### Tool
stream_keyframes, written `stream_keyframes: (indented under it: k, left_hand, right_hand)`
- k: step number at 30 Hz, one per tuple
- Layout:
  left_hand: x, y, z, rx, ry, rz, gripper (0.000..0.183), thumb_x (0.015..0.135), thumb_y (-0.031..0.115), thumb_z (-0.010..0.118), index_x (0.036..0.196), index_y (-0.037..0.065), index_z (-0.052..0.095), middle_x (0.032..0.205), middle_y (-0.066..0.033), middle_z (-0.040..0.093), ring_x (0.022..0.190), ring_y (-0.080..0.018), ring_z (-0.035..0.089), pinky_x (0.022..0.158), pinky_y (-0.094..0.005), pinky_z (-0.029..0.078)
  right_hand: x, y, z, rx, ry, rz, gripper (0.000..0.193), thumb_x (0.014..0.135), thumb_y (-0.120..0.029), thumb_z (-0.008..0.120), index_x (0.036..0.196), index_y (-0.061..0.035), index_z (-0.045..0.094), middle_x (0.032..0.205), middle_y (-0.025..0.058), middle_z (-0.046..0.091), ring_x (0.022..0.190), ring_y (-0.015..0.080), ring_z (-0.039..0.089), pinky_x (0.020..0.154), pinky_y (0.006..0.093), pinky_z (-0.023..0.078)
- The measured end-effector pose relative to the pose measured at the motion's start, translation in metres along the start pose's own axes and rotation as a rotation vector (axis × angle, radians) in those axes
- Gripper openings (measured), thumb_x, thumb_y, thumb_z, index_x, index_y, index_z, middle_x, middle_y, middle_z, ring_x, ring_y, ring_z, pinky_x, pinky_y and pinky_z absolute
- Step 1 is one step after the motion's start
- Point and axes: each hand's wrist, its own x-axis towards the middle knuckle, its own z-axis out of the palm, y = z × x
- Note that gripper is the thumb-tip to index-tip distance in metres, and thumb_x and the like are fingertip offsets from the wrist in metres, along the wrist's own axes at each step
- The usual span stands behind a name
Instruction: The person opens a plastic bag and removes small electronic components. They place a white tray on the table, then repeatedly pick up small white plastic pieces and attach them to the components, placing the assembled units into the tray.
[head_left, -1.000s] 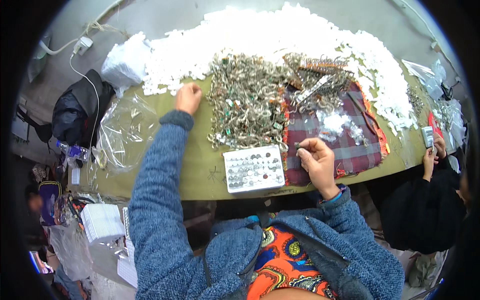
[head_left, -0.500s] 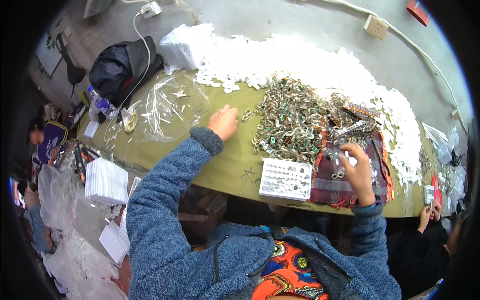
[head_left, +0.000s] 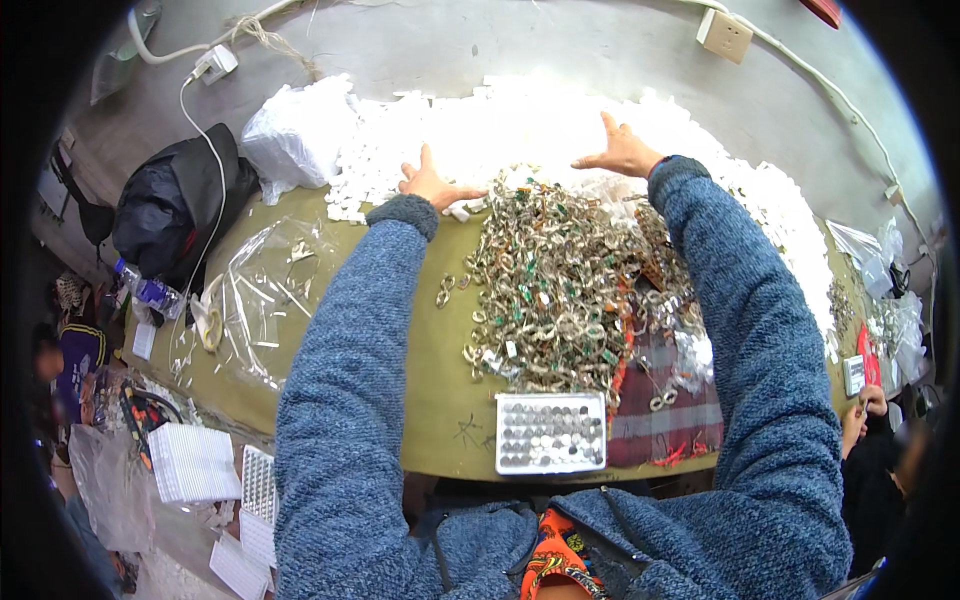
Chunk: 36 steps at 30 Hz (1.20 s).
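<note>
Both my arms reach forward over the table. My left hand (head_left: 432, 182) is open, thumb and fingers spread, at the near edge of a heap of small white pieces (head_left: 372, 160). Over the same heap, farther right, my right hand (head_left: 622, 150) is also open with its thumb pointing left. Neither hand holds anything that I can see. Glare washes out much of the white heap. Just nearer lies a large pile of small looped metal pieces (head_left: 560, 290), some with green bits. A white tray (head_left: 551, 471) with rows of small round pieces stands at the table's near edge.
A plaid cloth (head_left: 660, 425) lies right of the tray. On the left are a clear plastic bag (head_left: 255, 300), a dark bag (head_left: 170, 205) and a wrapped white bundle (head_left: 298, 135). Stacked white trays (head_left: 194, 464) stand lower left. Another person's hands (head_left: 862, 415) show at right.
Both hands have moved forward to the white heap, the right one from above the plaid cloth, and their fingers have spread. The view has shifted.
</note>
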Motion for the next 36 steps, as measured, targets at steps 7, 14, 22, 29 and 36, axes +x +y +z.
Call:
stream_keyframes:
  k: [7,14,22,29,36]
  left_hand:
    - [0.053,0.046,0.023,-0.101,-0.035,-0.005,0.164,0.036,0.058,0.098,0.160,0.022,-0.002,0.159,-0.0378,0.001,0.143,-0.0615,0.009,0.114,-0.0675,0.023]
    - [0.092,0.053,0.034,-0.316,-0.001,0.120,0.164,0.032,0.061,0.098,0.161,0.026,0.002,0.160,-0.0335,-0.007,0.145,-0.0584,0.003,0.116,-0.0676,0.021]
    - [0.096,0.060,0.027,-0.623,-0.056,0.228,0.145,0.044,0.041,0.101,0.159,0.013,0.016,0.158,-0.0267,0.008,0.143,-0.0439,0.028,0.117,-0.0531,0.033]
    - [0.092,0.074,-0.014,-0.817,-0.142,0.404,0.107,0.058,0.026,0.098,0.146,0.009,0.038,0.136,-0.0158,0.054,0.128,-0.0330,0.052,0.102,-0.0522,0.049]
    - [0.044,0.048,-0.063,-0.843,-0.095,0.518,0.042,0.089,0.005,0.072,0.129,0.002,0.060,0.120,-0.0089,0.067,0.100,-0.0190,0.067,0.083,-0.0312,0.055]
  right_hand:
    - [0.091,-0.020,0.025,0.558,0.073,-0.190,0.140,0.061,-0.075,0.077,0.157,0.0037,0.012,0.157,0.0351,0.019,0.147,0.0458,0.024,0.121,0.0504,0.026]
    - [0.092,-0.038,0.017,0.903,-0.014,-0.215,0.138,0.059,-0.069,0.082,0.157,0.0018,0.015,0.156,0.0329,0.027,0.147,0.0428,0.027,0.120,0.0505,0.027]
    - [0.087,-0.051,0.016,1.192,-0.009,-0.400,0.071,0.079,-0.044,0.080,0.132,-0.0008,0.060,0.131,0.0157,0.063,0.122,0.0278,0.056,0.105,0.0374,0.042]
    - [0.118,-0.057,0.002,1.055,0.044,-0.563,0.044,0.089,-0.037,0.068,0.125,-0.0121,0.069,0.124,0.0105,0.068,0.110,0.0218,0.064,0.096,0.0330,0.050]
    - [0.109,-0.102,-0.014,0.914,-0.014,-0.953,0.044,0.100,-0.033,0.054,0.140,-0.0183,0.059,0.133,0.0136,0.062,0.124,0.0204,0.056,0.107,0.0352,0.042]
